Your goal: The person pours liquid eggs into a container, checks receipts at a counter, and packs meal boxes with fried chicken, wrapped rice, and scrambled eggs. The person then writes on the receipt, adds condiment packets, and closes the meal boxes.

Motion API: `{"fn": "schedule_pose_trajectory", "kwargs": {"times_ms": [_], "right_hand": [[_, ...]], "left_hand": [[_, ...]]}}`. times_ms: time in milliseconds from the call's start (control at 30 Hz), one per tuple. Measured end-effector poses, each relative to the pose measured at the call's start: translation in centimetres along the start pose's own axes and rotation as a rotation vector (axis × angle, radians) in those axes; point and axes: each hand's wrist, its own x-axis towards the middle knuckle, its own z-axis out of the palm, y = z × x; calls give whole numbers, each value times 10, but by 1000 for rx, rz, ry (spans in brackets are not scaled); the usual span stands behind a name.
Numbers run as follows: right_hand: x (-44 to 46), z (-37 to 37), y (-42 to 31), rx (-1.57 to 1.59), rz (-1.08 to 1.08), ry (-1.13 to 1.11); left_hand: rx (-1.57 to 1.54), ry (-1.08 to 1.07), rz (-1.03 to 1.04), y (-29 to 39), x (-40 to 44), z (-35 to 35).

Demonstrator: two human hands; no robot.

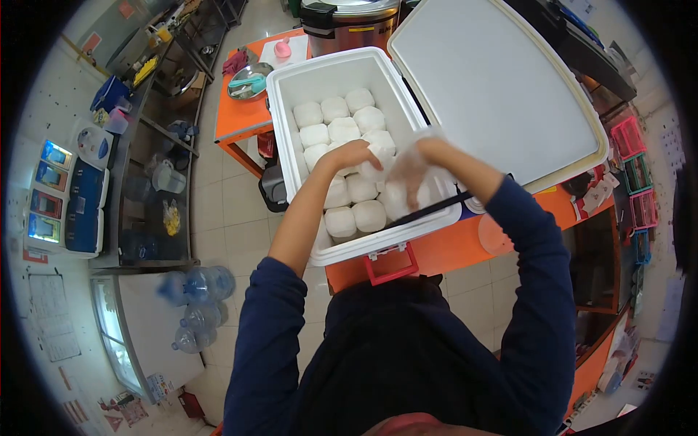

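A white cooler box (294, 156) stands open before me, holding rows of round white bundles (361, 187) that look wrapped; their contents cannot be made out. My left hand (355, 154) reaches over the middle of the box, its fingers curled against one white bundle (372, 160). To its right, my right hand (413, 173) is low over the box's right side, smeared by motion. Thin, clear-looking plastic (434, 136) shows around that hand, and its grip is hard to read. A dark strap (436, 206) crosses the near right corner of the box.
The cooler's lid (502, 80) leans open at the right. An orange table (458, 243) bears the box; a steel bowl (249, 81) and a pink scoop-like item (282, 48) lie at far left. Behind stands a large steel cooker (356, 29). Water bottles (200, 305) stand at left.
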Motion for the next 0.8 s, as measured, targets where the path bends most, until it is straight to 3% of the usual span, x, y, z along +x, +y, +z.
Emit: {"fn": "schedule_pose_trajectory", "kwargs": {"times_ms": [67,133,200,233,300,433,500,567,667,733,800], "right_hand": [[-72,-26,-18,14,53,77],[-137,-34,-28,36,89,127],[-175,-13,-24,734,-263,368],[-172,3,-23,739,-258,371],[-141,55,-19,895,-293,613],[-84,144,-79,1554,-646,438],[-27,246,-92,1812,-612,371],[-18,284,-108,2062,-520,434],[-29,302,-116,2299,-444,651],[-43,308,-118,2386,-448,841],[-63,313,-123,2419,-491,1078]], "left_hand": [[-146,-88,31,-24,21,20],[-136,-89,-143,-22,33,38],[-263,1,-215,-14,33,56],[-395,96,-293,-10,34,65],[-395,38,-293,-3,32,71],[-528,-9,-320,22,12,66],[-448,-7,-309,30,7,70],[-404,-34,-286,35,3,70],[-418,-186,-300,8,25,65],[-410,-157,-364,14,22,61],[-420,21,-573,31,13,47]]}}
